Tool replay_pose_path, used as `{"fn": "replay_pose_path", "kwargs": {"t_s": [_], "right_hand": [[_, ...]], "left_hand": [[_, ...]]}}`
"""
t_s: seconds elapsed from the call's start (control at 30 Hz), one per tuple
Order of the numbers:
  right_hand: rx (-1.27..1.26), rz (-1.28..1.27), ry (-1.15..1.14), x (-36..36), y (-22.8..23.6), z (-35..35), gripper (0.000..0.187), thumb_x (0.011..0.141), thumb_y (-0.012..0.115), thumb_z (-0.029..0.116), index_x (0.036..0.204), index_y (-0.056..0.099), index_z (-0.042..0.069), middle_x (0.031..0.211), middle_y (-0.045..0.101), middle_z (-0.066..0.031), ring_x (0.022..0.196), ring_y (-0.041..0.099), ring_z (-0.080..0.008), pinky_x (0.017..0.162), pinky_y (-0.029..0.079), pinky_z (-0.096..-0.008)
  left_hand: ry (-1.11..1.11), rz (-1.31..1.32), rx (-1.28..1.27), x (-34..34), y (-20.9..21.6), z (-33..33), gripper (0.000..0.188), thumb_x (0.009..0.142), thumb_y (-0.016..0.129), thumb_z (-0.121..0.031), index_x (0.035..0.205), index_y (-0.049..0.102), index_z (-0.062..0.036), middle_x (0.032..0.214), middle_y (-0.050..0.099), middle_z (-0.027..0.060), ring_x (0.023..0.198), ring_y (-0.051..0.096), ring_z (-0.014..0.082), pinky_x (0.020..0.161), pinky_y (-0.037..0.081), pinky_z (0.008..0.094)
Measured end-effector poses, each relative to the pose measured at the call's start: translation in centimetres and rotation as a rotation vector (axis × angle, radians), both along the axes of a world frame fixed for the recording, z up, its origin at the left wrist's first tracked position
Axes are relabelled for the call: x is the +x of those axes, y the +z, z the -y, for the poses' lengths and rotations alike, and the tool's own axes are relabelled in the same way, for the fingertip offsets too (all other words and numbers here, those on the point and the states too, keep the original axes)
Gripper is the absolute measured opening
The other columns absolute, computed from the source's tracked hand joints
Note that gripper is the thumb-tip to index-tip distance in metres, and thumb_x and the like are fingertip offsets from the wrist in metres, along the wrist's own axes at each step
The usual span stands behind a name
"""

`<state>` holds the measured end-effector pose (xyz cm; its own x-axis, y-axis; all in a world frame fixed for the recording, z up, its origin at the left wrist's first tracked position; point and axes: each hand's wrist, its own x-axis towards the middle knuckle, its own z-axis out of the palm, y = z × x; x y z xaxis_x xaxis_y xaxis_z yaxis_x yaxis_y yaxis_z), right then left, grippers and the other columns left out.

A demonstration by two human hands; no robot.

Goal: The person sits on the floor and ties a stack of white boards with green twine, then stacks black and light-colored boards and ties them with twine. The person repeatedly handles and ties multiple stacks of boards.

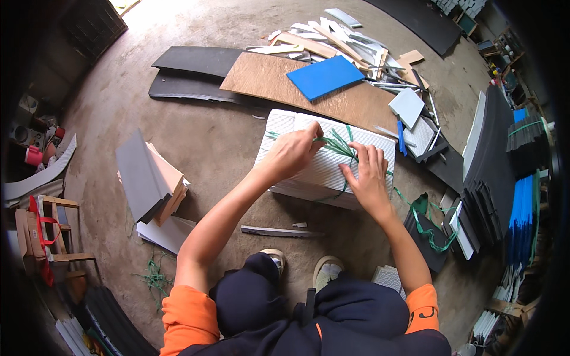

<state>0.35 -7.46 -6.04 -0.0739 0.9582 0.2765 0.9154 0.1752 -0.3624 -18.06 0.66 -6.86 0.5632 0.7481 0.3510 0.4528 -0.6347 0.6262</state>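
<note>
A block of stacked white ribbed sheets point(304, 173) sits on the floor in front of my feet, with green twine point(337, 146) wrapped round it. My left hand point(295, 152) is closed over the top of the stack, its thumb and fingers pinching the twine's loose strands. At the right part of the top, my right hand point(369, 173) bends its fingers round the twine where the strands gather. Its thumb rests low against the ribbed surface, apart from the index fingertip. The palms hide part of the twine.
Beyond the stack lie a brown board point(261, 77), a blue panel point(325, 78) and a heap of offcuts point(356, 44). Dark and tan sheets point(141, 175) are piled at left. Black sheets and loose green twine point(436, 237) lie right; a narrow strip point(279, 232) is near my shoes.
</note>
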Motion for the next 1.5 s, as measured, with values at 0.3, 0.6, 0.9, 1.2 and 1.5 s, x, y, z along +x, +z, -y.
{"fn": "replay_pose_path", "kwargs": {"t_s": [0.3,0.6,0.9,1.2,1.5], "right_hand": [[0.022,-0.303,-0.053,-0.6,-1.3,-3.2,0.016,0.085,0.055,0.015,0.088,0.055,0.000,0.084,0.058,-0.0124,0.078,0.054,-0.0269,0.071,0.038,-0.0353],[-0.114,-0.731,0.058,-6.8,2.5,-4.9,0.015,0.087,0.056,0.014,0.090,0.059,0.000,0.078,0.058,-0.0050,0.068,0.050,-0.0112,0.064,0.040,-0.0250],[-0.030,-0.773,0.147,-21.3,2.0,-14.9,0.022,0.085,0.057,0.020,0.093,0.061,-0.001,0.073,0.061,-0.0127,0.063,0.055,-0.0183,0.060,0.041,-0.0313],[-0.047,-0.519,0.332,-29.0,-3.4,-20.6,0.014,0.078,0.061,0.015,0.086,0.064,0.004,0.088,0.059,-0.0169,0.090,0.054,-0.0293,0.083,0.041,-0.0366],[0.068,-0.583,-0.084,-23.3,-6.8,-18.2,0.075,0.083,0.059,0.036,0.136,0.019,-0.001,0.130,0.034,-0.0252,0.125,0.029,-0.0365,0.102,0.025,-0.0422]], "left_hand": [[0.352,0.269,-0.010,-5.7,-1.7,0.2,0.038,0.086,0.055,-0.030,0.112,0.047,-0.0029,0.121,0.050,0.0160,0.119,0.041,0.0270,0.099,0.032,0.0439],[0.265,0.819,-0.816,-12.6,-2.1,1.4,0.055,0.090,0.048,-0.030,0.134,0.033,-0.0009,0.127,0.045,0.0122,0.116,0.044,0.0188,0.096,0.034,0.0282],[0.919,-0.049,-0.187,-25.4,3.0,-5.5,0.051,0.088,0.050,-0.036,0.126,0.045,-0.0033,0.113,0.055,0.0234,0.099,0.056,0.0351,0.084,0.046,0.0366],[1.238,-0.450,-0.206,-29.1,-1.8,-11.0,0.086,0.079,0.038,-0.066,0.135,0.029,-0.0013,0.128,0.043,0.0166,0.119,0.039,0.0283,0.097,0.022,0.0529],[1.294,-0.483,-0.164,-28.8,-3.0,-11.7,0.095,0.073,0.043,-0.071,0.132,0.030,0.0029,0.121,0.046,0.0202,0.114,0.041,0.0310,0.095,0.026,0.0483]]}}
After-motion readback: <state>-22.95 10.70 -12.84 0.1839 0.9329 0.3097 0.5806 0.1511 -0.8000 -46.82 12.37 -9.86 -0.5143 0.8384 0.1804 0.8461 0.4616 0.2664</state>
